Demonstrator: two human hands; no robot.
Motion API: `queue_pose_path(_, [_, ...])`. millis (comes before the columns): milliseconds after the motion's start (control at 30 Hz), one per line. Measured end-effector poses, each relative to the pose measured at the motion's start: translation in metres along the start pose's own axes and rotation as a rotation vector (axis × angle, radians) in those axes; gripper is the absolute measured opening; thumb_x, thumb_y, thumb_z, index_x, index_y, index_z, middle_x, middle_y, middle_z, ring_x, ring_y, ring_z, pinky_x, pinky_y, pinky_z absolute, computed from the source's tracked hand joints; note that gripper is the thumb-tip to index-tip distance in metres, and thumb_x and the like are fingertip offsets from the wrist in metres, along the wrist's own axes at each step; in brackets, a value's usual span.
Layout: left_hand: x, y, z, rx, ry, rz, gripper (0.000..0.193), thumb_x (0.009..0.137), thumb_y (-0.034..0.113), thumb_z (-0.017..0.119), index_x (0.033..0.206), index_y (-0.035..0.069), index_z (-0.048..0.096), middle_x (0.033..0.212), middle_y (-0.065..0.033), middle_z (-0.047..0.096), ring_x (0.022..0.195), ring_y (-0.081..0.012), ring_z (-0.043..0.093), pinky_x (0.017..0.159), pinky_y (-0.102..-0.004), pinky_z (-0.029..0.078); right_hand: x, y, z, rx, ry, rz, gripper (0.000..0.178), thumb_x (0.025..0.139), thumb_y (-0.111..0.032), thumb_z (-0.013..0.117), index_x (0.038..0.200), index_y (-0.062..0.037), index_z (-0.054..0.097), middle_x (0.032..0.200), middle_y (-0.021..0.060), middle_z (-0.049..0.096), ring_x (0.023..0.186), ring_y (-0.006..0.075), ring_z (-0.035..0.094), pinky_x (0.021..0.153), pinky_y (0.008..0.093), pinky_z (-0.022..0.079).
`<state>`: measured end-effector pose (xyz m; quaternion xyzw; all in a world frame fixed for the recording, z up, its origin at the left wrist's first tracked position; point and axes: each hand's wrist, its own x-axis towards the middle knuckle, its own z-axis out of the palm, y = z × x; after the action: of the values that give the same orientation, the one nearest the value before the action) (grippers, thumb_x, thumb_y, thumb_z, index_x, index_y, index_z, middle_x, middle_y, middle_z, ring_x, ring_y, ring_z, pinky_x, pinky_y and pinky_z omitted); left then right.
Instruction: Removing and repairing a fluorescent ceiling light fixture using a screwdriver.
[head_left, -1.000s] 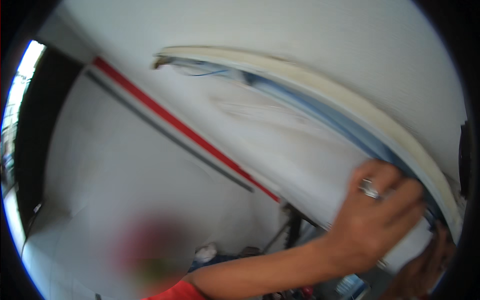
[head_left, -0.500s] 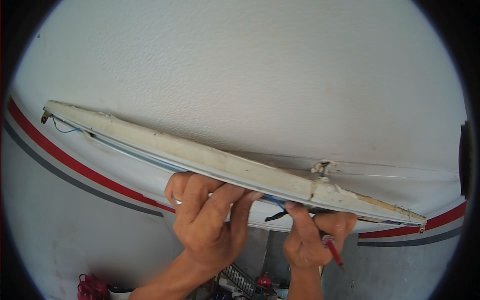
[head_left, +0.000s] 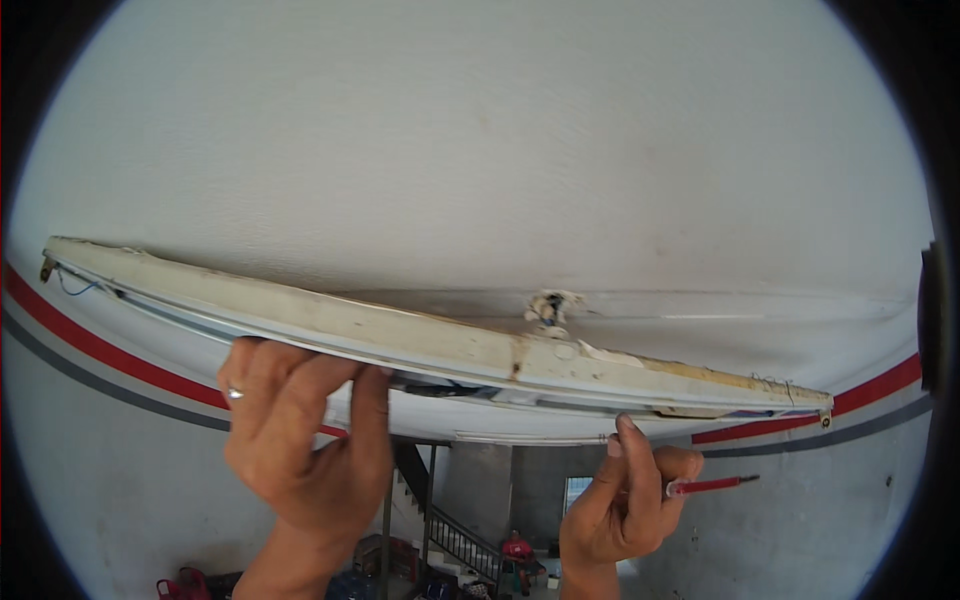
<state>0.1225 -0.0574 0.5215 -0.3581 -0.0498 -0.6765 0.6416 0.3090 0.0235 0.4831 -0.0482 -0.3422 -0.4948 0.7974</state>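
Observation:
A long white tube-light housing (head_left: 400, 326) slants across the view against the white surface, its narrow channel facing down. My left hand (head_left: 305, 420) grips the channel's lower edge left of the middle, a ring on one finger. In my right hand (head_left: 625, 490) a small red screwdriver (head_left: 715, 485) with a clear end sticks out sideways from the curled fingers. The thumb and a fingertip of that hand rise close below the channel's right half; whether they touch it I cannot tell. Dark wires (head_left: 445, 388) lie inside the channel beside my left fingertips. A blue wire (head_left: 75, 287) loops at the left end.
Behind the housing, a ragged hole (head_left: 552, 308) with wires opens in the white surface (head_left: 480, 150). Red and grey stripes (head_left: 110, 362) run along the wall. Far below are a staircase railing (head_left: 465, 540), a person in red (head_left: 517, 548) and red bags (head_left: 182, 582).
The housing now appears further left and less tilted. My right hand has come away from the channel's middle, and the screwdriver has swung from pointing down to pointing right. My left hand keeps its grip.

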Motion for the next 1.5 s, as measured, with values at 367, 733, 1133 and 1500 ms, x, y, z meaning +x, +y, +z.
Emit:
queue_pose_path(367, [-0.031, 0.008, -0.004, -0.050, 0.031, -0.030, 0.025, 0.077, 0.011, 0.072, 0.100, 0.003, 0.066, 0.091, -0.0114, 0.065, 0.090, -0.0273, 0.060, 0.086, -0.0360, 0.045, 0.013, 0.023, -0.011, 0.070, -0.070, 0.023, 0.020, 0.082, 0.005, 0.062, 0.102, 0.0050, 0.065, 0.081, 0.0094, 0.059, 0.065, 0.0134, 0.048, 0.058, 0.0222, 0.036])
queue_pose_path(733, [0.009, -0.007, -0.001, 0.426, -0.347, 0.903, 0.058, 0.086, 0.042, 0.059, 0.125, 0.000, 0.051, 0.124, -0.0190, 0.054, 0.120, -0.0323, 0.049, 0.104, -0.0478, 0.036, 0.039, 0.033, -0.008, -0.062, 0.019, -0.152, 0.025, 0.079, -0.003, 0.069, 0.103, -0.0023, 0.069, 0.073, -0.0006, 0.048, 0.064, 0.0069, 0.039, 0.055, 0.0221, 0.033])
queue_pose_path(1133, [0.014, 0.030, -0.005, 0.171, -0.455, 0.501, 0.057, 0.067, 0.029, 0.077, 0.117, 0.005, 0.060, 0.117, -0.0125, 0.061, 0.117, -0.0298, 0.053, 0.105, -0.0470, 0.036, 0.031, 0.059, -0.051, 0.562, 0.035, 0.218, 0.053, 0.078, 0.001, 0.059, 0.129, -0.0034, 0.044, 0.090, 0.0045, 0.044, 0.060, 0.0050, 0.036, 0.047, 0.0175, 0.027])
queue_pose_path(1500, [0.015, 0.019, 0.005, 0.097, -0.440, 0.480, 0.056, 0.064, 0.023, 0.079, 0.113, 0.002, 0.061, 0.113, -0.0139, 0.062, 0.111, -0.0312, 0.055, 0.099, -0.0455, 0.041, -0.039, 0.052, -0.132, 0.389, -0.351, 0.596, 0.033, 0.091, -0.013, 0.059, 0.120, 0.0002, 0.052, 0.093, 0.0148, 0.063, 0.057, 0.0119, 0.055, 0.046, 0.0223, 0.045])
